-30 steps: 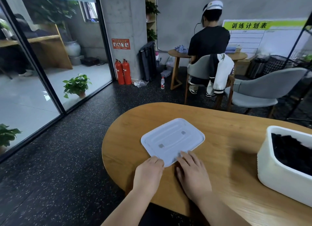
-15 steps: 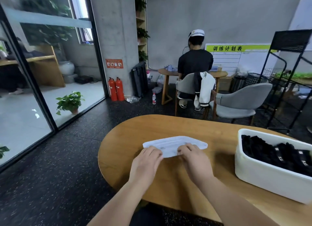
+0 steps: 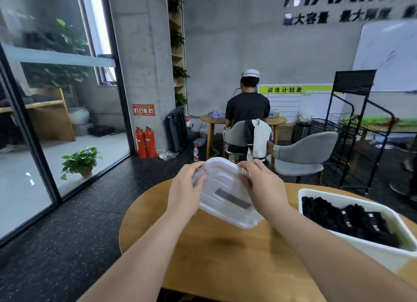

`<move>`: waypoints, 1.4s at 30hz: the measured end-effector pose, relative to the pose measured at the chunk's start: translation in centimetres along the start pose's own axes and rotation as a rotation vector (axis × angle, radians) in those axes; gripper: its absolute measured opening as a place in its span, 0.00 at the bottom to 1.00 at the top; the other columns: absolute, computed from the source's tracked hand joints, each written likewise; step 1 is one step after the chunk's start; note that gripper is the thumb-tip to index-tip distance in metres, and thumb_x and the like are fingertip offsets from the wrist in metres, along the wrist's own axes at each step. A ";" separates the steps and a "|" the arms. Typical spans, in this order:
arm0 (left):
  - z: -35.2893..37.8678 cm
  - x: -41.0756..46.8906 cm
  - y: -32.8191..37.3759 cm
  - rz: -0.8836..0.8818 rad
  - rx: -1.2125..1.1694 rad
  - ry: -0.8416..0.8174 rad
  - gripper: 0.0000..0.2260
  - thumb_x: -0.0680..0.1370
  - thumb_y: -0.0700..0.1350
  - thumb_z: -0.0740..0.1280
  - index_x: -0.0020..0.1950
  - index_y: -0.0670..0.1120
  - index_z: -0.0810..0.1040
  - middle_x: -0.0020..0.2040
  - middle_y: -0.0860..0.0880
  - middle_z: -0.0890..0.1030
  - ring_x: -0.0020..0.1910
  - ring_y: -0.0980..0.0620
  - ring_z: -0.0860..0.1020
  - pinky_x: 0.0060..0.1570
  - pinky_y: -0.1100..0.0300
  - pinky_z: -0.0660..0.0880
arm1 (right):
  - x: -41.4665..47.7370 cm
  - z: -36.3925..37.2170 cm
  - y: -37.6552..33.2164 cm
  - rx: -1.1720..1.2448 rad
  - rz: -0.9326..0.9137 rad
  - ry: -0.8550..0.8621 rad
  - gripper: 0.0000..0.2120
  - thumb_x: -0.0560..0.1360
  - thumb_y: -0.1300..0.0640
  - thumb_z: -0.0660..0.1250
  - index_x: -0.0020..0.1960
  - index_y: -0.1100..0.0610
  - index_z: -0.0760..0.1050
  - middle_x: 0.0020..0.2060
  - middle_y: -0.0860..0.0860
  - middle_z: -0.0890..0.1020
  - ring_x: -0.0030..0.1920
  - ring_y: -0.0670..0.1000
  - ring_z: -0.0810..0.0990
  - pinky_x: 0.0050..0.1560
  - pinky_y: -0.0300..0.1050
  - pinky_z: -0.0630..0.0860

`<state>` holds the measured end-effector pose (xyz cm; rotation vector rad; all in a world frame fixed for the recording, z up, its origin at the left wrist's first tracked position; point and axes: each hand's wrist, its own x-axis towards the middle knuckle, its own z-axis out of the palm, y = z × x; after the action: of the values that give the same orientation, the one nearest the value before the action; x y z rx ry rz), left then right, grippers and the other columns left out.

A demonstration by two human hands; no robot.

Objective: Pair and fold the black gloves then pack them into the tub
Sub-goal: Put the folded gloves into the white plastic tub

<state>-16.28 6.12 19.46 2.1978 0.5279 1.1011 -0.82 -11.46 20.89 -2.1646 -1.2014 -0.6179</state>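
Above your wooden table [image 3: 225,256], left hand [image 3: 185,188] and right hand [image 3: 261,184] grip the tilted lid [image 3: 225,195] mid-frame; a slack hold could drop it.

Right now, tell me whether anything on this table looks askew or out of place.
Only the white lid: both the left hand and right hand grip it, tilted above the wooden table, off the white tub. The black gloves lie packed in the open tub; nothing spilled.

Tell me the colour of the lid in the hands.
White lid, with a grey strip across it; seen in the head view.
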 end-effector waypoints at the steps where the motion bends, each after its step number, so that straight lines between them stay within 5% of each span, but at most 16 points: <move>1: 0.0 0.4 0.6 0.001 -0.038 0.000 0.15 0.85 0.49 0.68 0.72 0.56 0.77 0.60 0.62 0.78 0.58 0.67 0.75 0.54 0.72 0.71 | 0.0 -0.4 0.2 0.017 0.005 0.025 0.13 0.83 0.53 0.64 0.67 0.44 0.75 0.58 0.42 0.77 0.53 0.52 0.79 0.45 0.49 0.75; 6: 0.8 1.9 3.8 0.104 -0.144 -0.008 0.10 0.85 0.49 0.68 0.63 0.63 0.76 0.58 0.64 0.78 0.57 0.71 0.75 0.50 0.77 0.70 | -0.4 -2.5 2.6 0.051 0.043 0.152 0.16 0.84 0.49 0.65 0.71 0.45 0.73 0.64 0.44 0.75 0.60 0.51 0.78 0.47 0.45 0.74; 8: 1.3 2.5 4.9 0.120 -0.196 0.017 0.08 0.85 0.51 0.68 0.63 0.62 0.77 0.57 0.64 0.80 0.56 0.69 0.76 0.51 0.77 0.71 | -1.0 -3.3 4.3 0.080 0.127 0.199 0.22 0.83 0.48 0.67 0.75 0.46 0.68 0.71 0.46 0.71 0.69 0.51 0.72 0.59 0.49 0.78; 10: 1.9 3.0 5.9 0.135 -0.245 0.030 0.07 0.85 0.53 0.68 0.62 0.62 0.78 0.57 0.64 0.81 0.56 0.67 0.78 0.53 0.76 0.72 | -1.5 -4.1 6.1 0.120 0.279 0.242 0.29 0.82 0.45 0.67 0.80 0.48 0.62 0.77 0.50 0.65 0.77 0.54 0.64 0.72 0.54 0.70; 13: 3.2 3.9 7.0 0.142 -0.282 0.046 0.09 0.84 0.53 0.69 0.64 0.59 0.80 0.58 0.63 0.82 0.56 0.64 0.79 0.54 0.73 0.74 | -1.8 -5.6 8.7 0.257 0.565 0.256 0.38 0.81 0.41 0.67 0.84 0.52 0.54 0.81 0.53 0.61 0.80 0.57 0.60 0.78 0.59 0.64; 17: 5.5 4.5 9.0 0.084 -0.366 0.044 0.10 0.85 0.51 0.69 0.66 0.57 0.80 0.56 0.63 0.81 0.55 0.62 0.80 0.54 0.69 0.77 | -2.5 -7.9 11.0 0.458 0.680 0.225 0.33 0.82 0.41 0.66 0.81 0.52 0.58 0.73 0.53 0.75 0.70 0.58 0.76 0.65 0.55 0.76; 22: 9.5 4.0 11.4 -0.064 -0.456 0.079 0.08 0.84 0.50 0.69 0.61 0.62 0.78 0.53 0.60 0.82 0.52 0.60 0.81 0.48 0.66 0.76 | -3.9 -10.5 12.7 0.456 0.743 0.285 0.33 0.84 0.49 0.67 0.83 0.52 0.56 0.77 0.54 0.71 0.74 0.59 0.72 0.70 0.57 0.72; 27: 14.8 3.3 12.4 -0.220 -0.453 0.036 0.04 0.84 0.50 0.70 0.56 0.57 0.76 0.54 0.58 0.82 0.52 0.58 0.82 0.45 0.60 0.75 | -5.9 -13.0 15.6 0.359 0.831 0.342 0.25 0.84 0.51 0.65 0.78 0.53 0.63 0.70 0.54 0.77 0.68 0.59 0.76 0.59 0.53 0.73; 31: 18.8 2.1 13.0 -0.248 -0.435 -0.139 0.07 0.84 0.48 0.69 0.62 0.53 0.81 0.57 0.59 0.83 0.52 0.59 0.81 0.52 0.56 0.78 | -7.9 -14.3 18.6 0.218 0.885 0.276 0.05 0.84 0.54 0.62 0.57 0.55 0.72 0.51 0.54 0.79 0.50 0.59 0.77 0.47 0.55 0.74; 36: 23.7 -0.2 13.3 -0.254 -0.380 -0.423 0.23 0.83 0.42 0.69 0.78 0.53 0.73 0.69 0.54 0.80 0.66 0.48 0.79 0.67 0.44 0.78 | -10.3 -14.6 21.5 0.138 0.957 0.240 0.04 0.84 0.56 0.61 0.53 0.55 0.69 0.48 0.51 0.74 0.47 0.54 0.74 0.45 0.51 0.69; 42: 27.2 -2.2 12.1 -0.224 -0.202 -0.588 0.32 0.83 0.47 0.68 0.85 0.54 0.59 0.79 0.53 0.71 0.75 0.45 0.72 0.72 0.46 0.72 | -13.0 -13.6 23.8 0.047 0.991 0.134 0.14 0.83 0.59 0.63 0.42 0.53 0.62 0.36 0.50 0.69 0.34 0.50 0.67 0.32 0.46 0.58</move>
<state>5.53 -13.41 13.86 2.0863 0.3659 0.3413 11.92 -38.59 16.23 -2.2755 0.0095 -0.2692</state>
